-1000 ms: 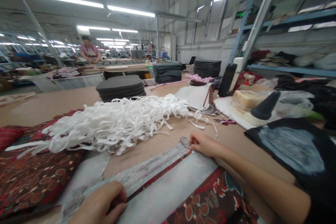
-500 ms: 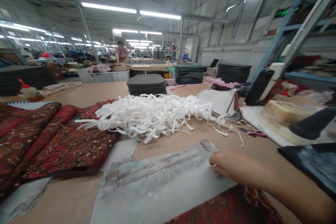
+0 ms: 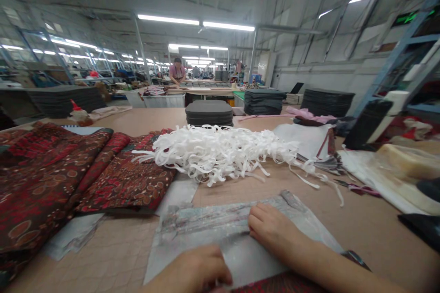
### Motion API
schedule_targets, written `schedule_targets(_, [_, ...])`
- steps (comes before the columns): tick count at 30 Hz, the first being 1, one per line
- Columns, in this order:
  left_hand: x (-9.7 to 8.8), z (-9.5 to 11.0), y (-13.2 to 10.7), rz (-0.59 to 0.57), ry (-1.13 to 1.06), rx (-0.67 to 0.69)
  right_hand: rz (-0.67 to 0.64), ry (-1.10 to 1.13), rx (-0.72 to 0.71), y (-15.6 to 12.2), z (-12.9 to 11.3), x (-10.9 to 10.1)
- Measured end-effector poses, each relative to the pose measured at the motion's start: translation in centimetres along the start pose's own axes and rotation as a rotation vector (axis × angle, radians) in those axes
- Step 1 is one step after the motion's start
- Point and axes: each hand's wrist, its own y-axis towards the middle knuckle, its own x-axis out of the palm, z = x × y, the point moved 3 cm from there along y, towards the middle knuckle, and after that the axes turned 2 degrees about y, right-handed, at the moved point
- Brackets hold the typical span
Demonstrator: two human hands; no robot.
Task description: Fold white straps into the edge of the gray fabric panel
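Observation:
In front of me lies a translucent, crinkled plastic bag [image 3: 192, 226], flat on the table. My right hand [image 3: 271, 229] rests on its upper middle, the fingers curled down and closed on the plastic. Lower and closer to me, my left hand [image 3: 202, 268] is at the bag's near edge; its fingers are bent together and slightly blurred, and what they hold, if anything, is hidden. Dark red patterned fabric [image 3: 268, 284] shows beneath the near edge of the bag.
A heap of white ribbon strips [image 3: 223, 151] lies beyond the bag. Folded red-brown patterned fabric [image 3: 130, 187] is piled at left. Dark pads [image 3: 209, 112] are stacked farther back. Scissors [image 3: 360, 188] lie at right. A person [image 3: 177, 72] stands at a distant table.
My left hand has come into view at the bottom. My right hand has moved left across the plastic bag. The view has shifted left, so the table's things appear farther right.

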Motion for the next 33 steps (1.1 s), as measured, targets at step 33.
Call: schedule_targets(33, [0.4,-2.3,0.5,0.698,0.816,0.359,-0.375,0.288,-0.145,13.6,-5.4,-1.5])
